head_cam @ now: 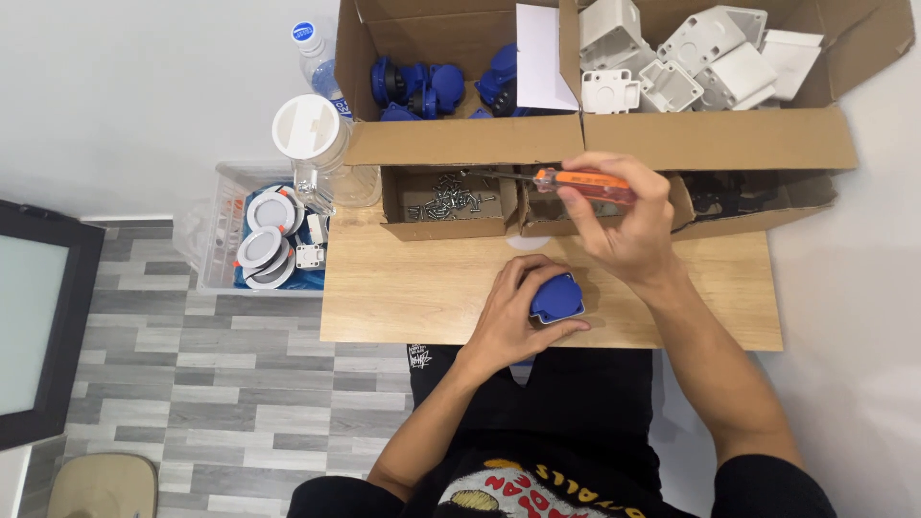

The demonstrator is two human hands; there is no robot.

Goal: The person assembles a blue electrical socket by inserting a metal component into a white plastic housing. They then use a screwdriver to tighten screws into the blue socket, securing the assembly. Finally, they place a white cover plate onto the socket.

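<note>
Blue cap (557, 297) is held down near the table (403, 307) front edge, w/ bare wood left & right. It is wrapped by the L hand (518, 312), fingers curled shut around it. Screwdriver (580, 181) is clasped in the R hand's (624, 225) closed fist, above the cap, beside the screw box (449, 203).

The table (422, 288) was pale, matt wood grain. The socket cover (557, 298) looked like smooth blue plastic with a slight sheen. The screwdriver (581, 182) had a glossy translucent orange plastic handle and a metal shaft. The boxes (710, 139) were matt brown cardboard, one holding shiny metal screws (448, 200).
</note>
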